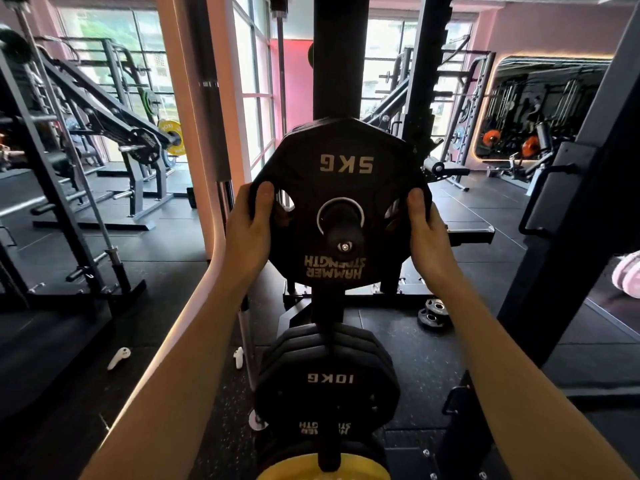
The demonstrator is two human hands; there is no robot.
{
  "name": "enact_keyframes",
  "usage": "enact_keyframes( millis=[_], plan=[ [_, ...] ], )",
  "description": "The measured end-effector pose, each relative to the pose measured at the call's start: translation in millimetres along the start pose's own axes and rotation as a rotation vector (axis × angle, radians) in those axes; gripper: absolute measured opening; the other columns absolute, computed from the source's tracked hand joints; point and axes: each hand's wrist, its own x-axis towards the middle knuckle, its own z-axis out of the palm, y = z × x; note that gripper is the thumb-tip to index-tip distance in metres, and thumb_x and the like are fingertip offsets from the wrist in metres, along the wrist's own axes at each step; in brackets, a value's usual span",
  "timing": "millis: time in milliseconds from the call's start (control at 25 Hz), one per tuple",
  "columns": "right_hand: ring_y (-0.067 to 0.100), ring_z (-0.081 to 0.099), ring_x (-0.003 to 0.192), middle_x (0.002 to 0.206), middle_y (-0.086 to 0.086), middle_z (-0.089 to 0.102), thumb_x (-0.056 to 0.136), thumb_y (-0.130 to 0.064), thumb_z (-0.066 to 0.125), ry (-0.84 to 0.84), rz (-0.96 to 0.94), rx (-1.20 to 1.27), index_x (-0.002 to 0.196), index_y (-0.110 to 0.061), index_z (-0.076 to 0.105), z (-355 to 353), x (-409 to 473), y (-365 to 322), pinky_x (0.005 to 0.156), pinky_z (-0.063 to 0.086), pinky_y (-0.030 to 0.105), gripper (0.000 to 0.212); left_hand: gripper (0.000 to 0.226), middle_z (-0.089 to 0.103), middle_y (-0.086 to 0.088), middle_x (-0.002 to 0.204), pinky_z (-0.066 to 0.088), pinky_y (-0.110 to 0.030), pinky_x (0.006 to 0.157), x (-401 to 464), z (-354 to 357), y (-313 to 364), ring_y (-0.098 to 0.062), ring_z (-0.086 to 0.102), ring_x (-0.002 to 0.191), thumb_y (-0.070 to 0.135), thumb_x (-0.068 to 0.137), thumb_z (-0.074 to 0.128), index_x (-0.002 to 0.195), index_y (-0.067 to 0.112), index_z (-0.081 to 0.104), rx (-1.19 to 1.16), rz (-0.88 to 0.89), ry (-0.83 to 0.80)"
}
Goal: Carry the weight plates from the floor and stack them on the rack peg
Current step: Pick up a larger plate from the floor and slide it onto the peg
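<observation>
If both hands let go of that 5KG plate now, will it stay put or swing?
The 5KG plate likely stays: the peg already passes through its centre hole. Rigid and dense-looking, it shouldn't flex. It may rock slightly, since the hole looks wider than the peg.

Black weight plate (341,202), marked 5KG, lettering upside down; held upright with its centre hole around the rack peg (343,233). Left hand (251,225) grips its left edge, right hand (427,230) its right edge, thumbs on the face. Below on the same post (337,57): stack of black plates (327,379), front one marked 10KG; under it a yellow plate (322,471). Two small plates (433,313) lie on the dark floor (433,368) to the right. Two white earbuds (118,357) on the floor to the left.
</observation>
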Motion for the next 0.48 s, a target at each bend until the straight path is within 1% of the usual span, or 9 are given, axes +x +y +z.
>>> enact_keyframes(
  millis=[40,80,120,200,240,280,360,440,480],
  plan=[
    [0.006,0.06,0.104,0.113,-0.008,0.064,0.093,-0.067,0.036,-0.012,0.012,-0.054,0.123,-0.023,0.055,-2.8,-1.7,-1.5,0.096,0.047,0.032,0.057,0.034,0.058,0.018,0.087,0.043,-0.002,0.065,-2.2,-2.6,5.1,0.015,0.058,0.074,0.041,0.103,0.035,0.12,0.017,0.053,0.042,-0.007,-0.02],
    [0.011,0.061,0.103,0.113,-0.004,0.065,0.091,-0.07,0.038,-0.02,0.023,-0.133,0.124,-0.019,0.054,-5.6,-5.3,-1.2,0.092,0.047,0.034,0.062,0.038,0.057,0.016,0.089,0.042,-0.001,0.064,-4.7,-6.0,9.1,0.01,0.058,0.076,0.044,0.103,0.034,0.122,0.017,0.052,0.105,-0.022,-0.042],
    [0.015,0.063,0.096,0.106,-0.001,0.066,0.09,-0.069,0.042,-0.026,0.03,-0.218,0.121,-0.017,0.052,-8.2,-10.7,1.9,0.085,0.048,0.035,0.061,0.042,0.056,0.013,0.091,0.041,-0.004,0.063,-7.6,-9.8,10.5,0.003,0.058,0.078,0.048,0.102,0.033,0.122,0.016,0.052,0.206,-0.031,-0.054],
    [0.019,0.067,0.076,0.087,0.004,0.068,0.091,-0.063,0.049,-0.039,0.044,-0.295,0.116,-0.018,0.05,-11.7,-27.9,16.2,0.071,0.053,0.036,0.051,0.049,0.06,0.004,0.093,0.045,-0.021,0.073,-18.2,-20.2,-0.6,-0.014,0.059,0.083,0.056,0.099,0.034,0.117,0.015,0.053,0.408,-0.029,-0.059],
    [0.02,0.068,0.071,0.081,0.005,0.069,0.092,-0.06,0.051,-0.037,0.065,-0.294,0.114,-0.017,0.051,-12.7,-37.5,24.6,0.067,0.054,0.036,0.049,0.049,0.064,0.001,0.093,0.047,-0.03,0.076,-26.2,-25.4,-13.0,-0.018,0.061,0.084,0.058,0.097,0.036,0.114,0.016,0.054,0.435,-0.046,-0.077],
    [0.02,0.068,0.069,0.078,0.005,0.069,0.092,-0.059,0.052,-0.035,0.107,-0.29,0.111,-0.015,0.053,-13.7,-47.4,35.2,0.066,0.054,0.036,0.049,0.048,0.067,-0.002,0.093,0.05,-0.034,0.08,-38.5,-30.2,-26.9,-0.021,0.064,0.084,0.06,0.096,0.039,0.113,0.017,0.054,0.415,-0.082,-0.101],
    [0.022,0.069,0.076,0.08,0.003,0.07,0.091,-0.062,0.05,-0.076,0.191,-0.325,0.103,-0.016,0.054,-15.3,-69.1,63.6,0.072,0.055,0.04,0.048,0.045,0.069,-0.005,0.096,0.053,-0.039,0.083,-70.0,-39.2,-59.6,-0.024,0.068,0.085,0.058,0.096,0.041,0.111,0.018,0.054,0.391,-0.186,-0.168],
    [0.024,0.069,0.084,0.085,0.003,0.07,0.092,-0.063,0.048,-0.163,0.286,-0.387,0.094,-0.02,0.054,-16.2,-96.6,94.4,0.08,0.056,0.046,0.043,0.041,0.068,-0.004,0.096,0.051,-0.036,0.08,-107.6,-47.2,-88.9,-0.024,0.067,0.086,0.055,0.097,0.042,0.11,0.018,0.055,0.437,-0.3,-0.249],
    [0.025,0.068,0.085,0.086,0.004,0.07,0.092,-0.061,0.048,-0.195,0.343,-0.405,0.09,-0.021,0.054,-16.2,-112.3,108.7,0.081,0.056,0.048,0.041,0.04,0.068,-0.003,0.096,0.048,-0.034,0.079,-127.2,-51.7,-102.4,-0.024,0.066,0.088,0.054,0.097,0.042,0.109,0.017,0.056,0.465,-0.355,-0.285]
  ],
)
